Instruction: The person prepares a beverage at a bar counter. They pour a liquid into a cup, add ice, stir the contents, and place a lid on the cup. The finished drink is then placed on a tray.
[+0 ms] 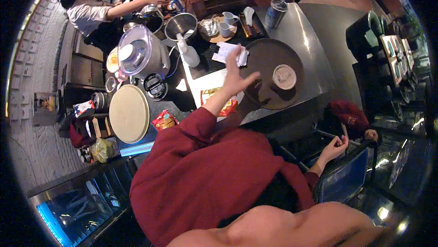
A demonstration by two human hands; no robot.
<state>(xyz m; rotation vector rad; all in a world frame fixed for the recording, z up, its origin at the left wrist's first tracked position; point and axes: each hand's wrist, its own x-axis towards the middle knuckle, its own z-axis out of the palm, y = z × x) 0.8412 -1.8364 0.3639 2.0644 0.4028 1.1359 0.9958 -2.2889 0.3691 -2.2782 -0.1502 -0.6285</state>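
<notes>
My left hand (238, 77) reaches over the counter with its fingers spread and nothing in them. It is between white paper slips (224, 51) and a round brown tray (264, 54). On the tray stands a cup (284, 77) with a pale brown top. Beneath my left forearm lies a red-and-yellow packet (230, 107), partly hidden by it. My right hand (334, 148) is low on the right, above a dark blue bin (343, 178). Its fingers are loosely bent and somewhat apart, with nothing visible in them.
Left on the counter are a clear-lidded machine (139, 55), a round beige board (129, 113) and a white bottle (188, 55). A tall cup (276, 13) and small white pitchers (225, 28) stand farther back. A co-worker (98, 16) reaches in at the upper left. Another person's hand (371, 135) is at right.
</notes>
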